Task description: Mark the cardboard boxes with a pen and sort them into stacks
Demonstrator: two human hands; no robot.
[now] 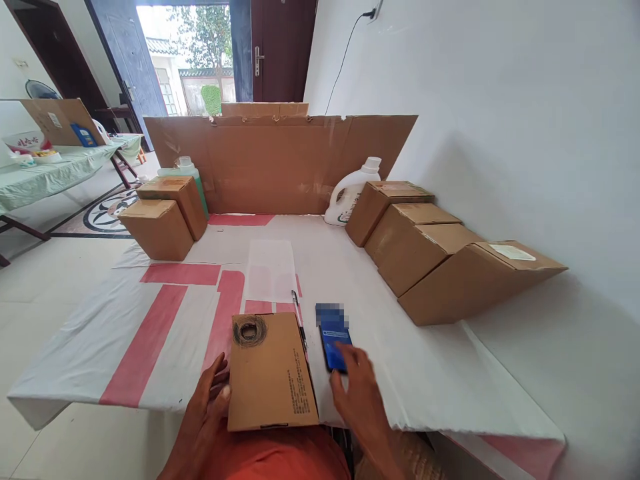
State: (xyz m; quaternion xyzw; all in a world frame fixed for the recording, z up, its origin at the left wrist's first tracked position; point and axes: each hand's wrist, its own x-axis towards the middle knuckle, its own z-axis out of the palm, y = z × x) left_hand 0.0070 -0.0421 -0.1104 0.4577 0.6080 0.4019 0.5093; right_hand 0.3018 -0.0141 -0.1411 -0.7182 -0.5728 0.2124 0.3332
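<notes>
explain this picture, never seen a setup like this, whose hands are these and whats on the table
There's no machine here: these are a person's bare hands, seen from a camera worn on their head. The left hand is beside a cardboard box marked with a dark scribbled ring; the right hand is over the near end of a phone. A pen lies by the box. More boxes and a white jug stand farther back on the cloth-covered table. Neither hand clearly holds anything.
</notes>
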